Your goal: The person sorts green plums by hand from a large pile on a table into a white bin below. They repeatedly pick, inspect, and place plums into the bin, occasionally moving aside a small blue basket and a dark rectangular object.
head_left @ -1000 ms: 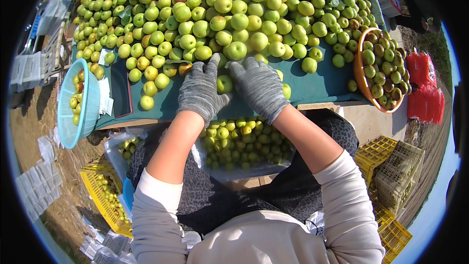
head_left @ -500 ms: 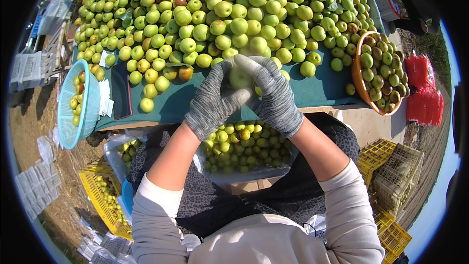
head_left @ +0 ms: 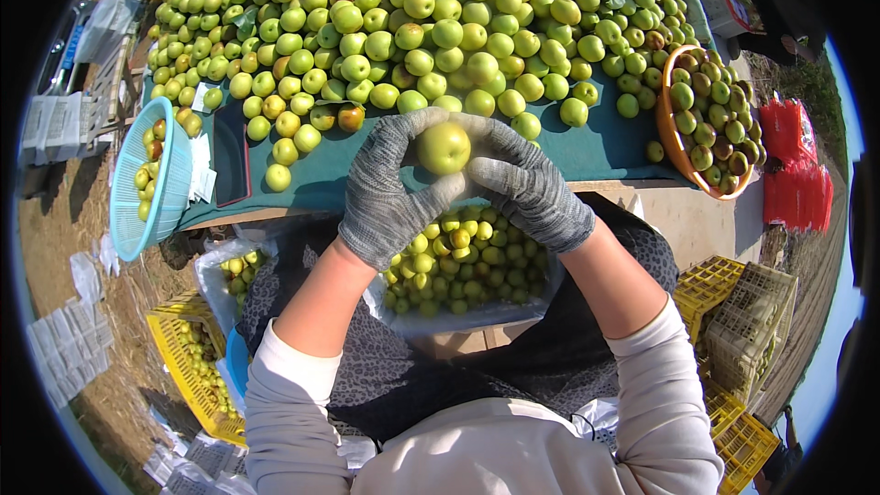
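Both my hands wear grey knit gloves and meet just above the near edge of the table. A round yellow-green fruit, like a large jujube [head_left: 444, 148], sits between their fingertips. My left hand [head_left: 390, 185] curls round its left side, with the thumb below it. On the other side, my right hand [head_left: 527, 179] has its fingers and thumb closed against the fruit. Beyond my hands spreads a big heap of similar green jujubes [head_left: 449, 32] on the green cloth [head_left: 610, 148]. Under my hands, between my knees, a plastic-lined box [head_left: 431, 325] holds many more.
At the table's left end a light blue basket [head_left: 174, 188] holds some fruit, beside a dark shallow tray [head_left: 231, 165]. An orange basket [head_left: 667, 115] of brown-patched fruit stands at the right. Yellow crates [head_left: 174, 362] flank me, and red bags [head_left: 793, 192] lie farther right.
My hands have moved slightly apart, the right one shifting right and down. The jujube between them now shows more clearly. The view has shifted slightly.
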Action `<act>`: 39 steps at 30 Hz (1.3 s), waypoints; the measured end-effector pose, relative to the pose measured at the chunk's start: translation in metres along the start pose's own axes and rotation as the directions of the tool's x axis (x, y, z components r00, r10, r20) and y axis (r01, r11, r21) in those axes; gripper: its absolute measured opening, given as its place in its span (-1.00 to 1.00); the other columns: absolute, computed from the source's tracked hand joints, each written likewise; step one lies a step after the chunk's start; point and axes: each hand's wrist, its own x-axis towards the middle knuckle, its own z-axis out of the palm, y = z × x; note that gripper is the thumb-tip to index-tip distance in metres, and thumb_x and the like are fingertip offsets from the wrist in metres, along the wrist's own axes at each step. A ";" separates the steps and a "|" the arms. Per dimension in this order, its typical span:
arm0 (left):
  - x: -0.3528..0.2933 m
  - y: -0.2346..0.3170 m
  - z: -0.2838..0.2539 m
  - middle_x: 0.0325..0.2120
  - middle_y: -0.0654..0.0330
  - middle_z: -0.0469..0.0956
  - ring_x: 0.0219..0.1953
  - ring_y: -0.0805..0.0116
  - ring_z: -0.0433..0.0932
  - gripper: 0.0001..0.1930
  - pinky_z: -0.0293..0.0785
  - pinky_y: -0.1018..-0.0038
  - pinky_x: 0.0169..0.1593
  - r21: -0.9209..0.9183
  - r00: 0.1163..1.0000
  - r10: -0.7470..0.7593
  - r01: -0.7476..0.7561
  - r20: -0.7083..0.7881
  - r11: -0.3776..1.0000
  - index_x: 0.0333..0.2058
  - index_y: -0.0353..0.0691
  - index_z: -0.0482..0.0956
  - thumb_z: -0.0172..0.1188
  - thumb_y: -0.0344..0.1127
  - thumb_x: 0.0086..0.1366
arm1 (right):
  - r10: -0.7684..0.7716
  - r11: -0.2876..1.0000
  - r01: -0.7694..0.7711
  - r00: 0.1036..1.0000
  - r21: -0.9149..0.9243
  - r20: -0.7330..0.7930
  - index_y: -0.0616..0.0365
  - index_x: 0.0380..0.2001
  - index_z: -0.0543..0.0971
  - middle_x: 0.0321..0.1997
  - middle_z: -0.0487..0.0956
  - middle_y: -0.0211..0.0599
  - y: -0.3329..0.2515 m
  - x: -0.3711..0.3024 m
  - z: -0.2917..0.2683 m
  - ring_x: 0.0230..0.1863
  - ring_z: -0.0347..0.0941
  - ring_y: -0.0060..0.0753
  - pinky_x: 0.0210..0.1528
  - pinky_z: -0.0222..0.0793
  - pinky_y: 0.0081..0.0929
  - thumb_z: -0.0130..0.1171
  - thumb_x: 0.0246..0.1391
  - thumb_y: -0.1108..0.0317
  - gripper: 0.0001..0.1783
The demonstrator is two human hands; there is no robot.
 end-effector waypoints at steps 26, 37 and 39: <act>0.006 -0.018 -0.010 -0.33 0.02 0.53 -0.52 0.33 0.45 -0.69 0.41 0.42 -0.40 -0.872 0.778 -0.436 0.489 0.452 -0.031 -0.06 -0.12 0.46 0.08 -0.14 0.30 | -0.329 -0.151 -0.635 0.755 -0.757 -0.568 0.15 0.17 0.35 -0.08 0.53 0.14 -0.023 0.003 -0.096 -0.05 0.50 0.10 0.01 0.42 -0.16 0.07 0.14 -0.11 -0.32; 0.001 -0.052 -0.236 -0.25 0.09 0.48 -0.43 0.38 0.50 -0.81 0.53 0.49 -0.37 -0.635 0.468 -0.447 -0.409 -0.762 0.655 -0.21 -0.24 0.45 0.20 -0.47 0.18 | -0.411 0.017 -0.580 0.739 -0.815 -0.534 0.37 0.33 0.01 0.28 0.18 0.39 0.014 0.030 -0.091 0.24 0.26 0.26 0.25 0.24 -0.20 0.06 0.16 -0.10 -0.08; -0.016 -0.066 -0.262 -0.26 0.05 0.45 -0.23 0.24 0.51 -0.77 0.59 0.38 -0.23 -0.586 0.268 -0.534 -0.523 -0.802 0.618 -0.17 -0.31 0.42 0.15 -0.51 0.18 | -0.413 -0.011 -0.591 0.738 -0.807 -0.535 0.37 0.34 -0.04 0.29 0.14 0.41 0.014 0.031 -0.089 0.21 0.29 0.27 0.20 0.30 -0.18 0.02 0.15 -0.13 -0.04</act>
